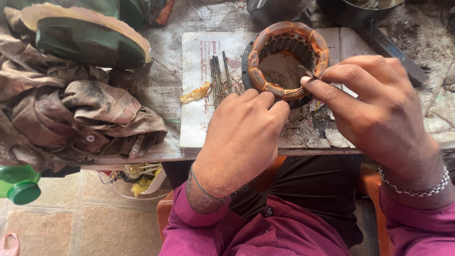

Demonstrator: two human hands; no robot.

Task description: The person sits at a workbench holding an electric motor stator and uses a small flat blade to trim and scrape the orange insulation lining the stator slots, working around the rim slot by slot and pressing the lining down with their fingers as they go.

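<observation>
Head view: left hand (244, 137) is curling clenched against the motor stator (289, 59), bracing it on the white pad (199, 118) on the table (161, 80). Right hand (379, 114) is pinching a thin strip (308, 72) at the copper winding. Risk: strip slipping & nicking wire enamel, I'd say. Counting: 1 stator, 2 hands, approx. 5 metal rods (218, 78), 1 green bottle (19, 185).
</observation>
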